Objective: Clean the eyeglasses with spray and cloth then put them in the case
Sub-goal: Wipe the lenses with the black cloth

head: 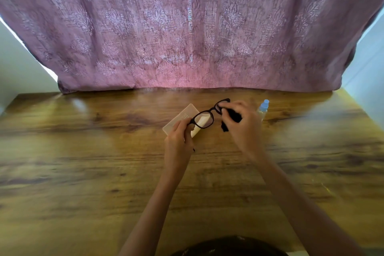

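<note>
Black-framed eyeglasses (207, 114) are held above the wooden table (83, 162), tilted up to the right. My left hand (179, 139) grips their left end at the hinge. My right hand (242, 124) pinches a black cloth (233, 119) against the right lens. A whitish eyeglass case (180, 118) lies open on the table just behind and under the glasses. A small clear spray bottle (262, 109) with a blue cap stands right of my right hand, partly hidden by it.
A mauve patterned curtain (191, 27) hangs along the table's far edge. White walls (18, 64) flank it on both sides. A dark rounded shape (228, 246) sits at the near edge, below my arms.
</note>
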